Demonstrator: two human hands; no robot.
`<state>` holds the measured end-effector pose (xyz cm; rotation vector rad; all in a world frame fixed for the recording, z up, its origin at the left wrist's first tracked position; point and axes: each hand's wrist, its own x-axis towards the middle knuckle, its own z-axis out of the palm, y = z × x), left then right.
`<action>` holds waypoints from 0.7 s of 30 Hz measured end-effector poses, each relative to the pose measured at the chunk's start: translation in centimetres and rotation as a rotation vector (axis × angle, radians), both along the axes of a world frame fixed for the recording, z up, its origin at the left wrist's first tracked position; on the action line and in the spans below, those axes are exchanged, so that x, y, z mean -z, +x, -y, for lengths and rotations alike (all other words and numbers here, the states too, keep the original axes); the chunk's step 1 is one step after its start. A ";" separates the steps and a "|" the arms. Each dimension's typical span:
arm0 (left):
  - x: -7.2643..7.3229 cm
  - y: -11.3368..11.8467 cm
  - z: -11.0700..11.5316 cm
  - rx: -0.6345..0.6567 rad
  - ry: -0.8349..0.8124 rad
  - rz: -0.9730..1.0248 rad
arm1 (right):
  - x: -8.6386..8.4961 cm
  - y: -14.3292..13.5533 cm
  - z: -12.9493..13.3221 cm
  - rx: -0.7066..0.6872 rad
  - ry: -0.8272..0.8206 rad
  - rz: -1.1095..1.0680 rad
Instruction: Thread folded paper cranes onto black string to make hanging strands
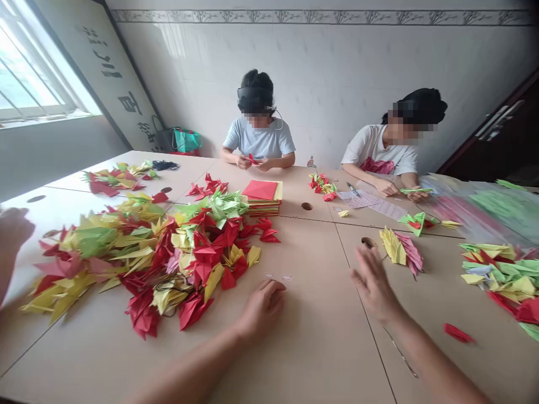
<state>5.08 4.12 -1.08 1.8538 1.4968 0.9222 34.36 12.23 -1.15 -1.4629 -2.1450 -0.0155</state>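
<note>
My left hand [263, 306] rests on the table with its fingers loosely curled in, and nothing shows in them. Two small white paper labels [278, 277] lie just beyond its fingertips. My right hand [374, 283] is raised a little over the table, fingers apart and holding nothing visible, slightly blurred. Close to it lies a strand of folded yellow paper cranes [393, 245] and pink paper cranes [410, 252]. A thin curved wire or cord [400, 352] runs beside my right forearm. Left of my left hand spreads a large heap of folded paper cranes [206, 252] in red, yellow, green and pink.
A stack of coloured paper sheets [261, 193] stands behind the heap. Two co-workers sit opposite; one holds a red folded paper [251, 160], the other green paper [416, 191]. A blurred arm [12, 241] enters at left. More cranes [501, 272] and plastic bags [484, 202] lie right.
</note>
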 end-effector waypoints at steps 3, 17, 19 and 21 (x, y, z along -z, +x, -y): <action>0.0 0.1 0.3 -0.009 0.020 -0.003 | 2.1 -5.7 4.2 -0.166 -0.099 0.116; -7.7 -3.9 1.2 -0.413 0.967 -0.122 | 4.6 -10.7 7.8 -0.147 -0.159 0.256; -9.4 -4.0 1.8 -0.285 1.064 -0.229 | 4.6 -10.7 7.8 -0.144 -0.168 0.269; -10.1 -4.2 2.3 0.010 1.145 -0.427 | 4.7 -10.7 7.8 -0.146 -0.164 0.267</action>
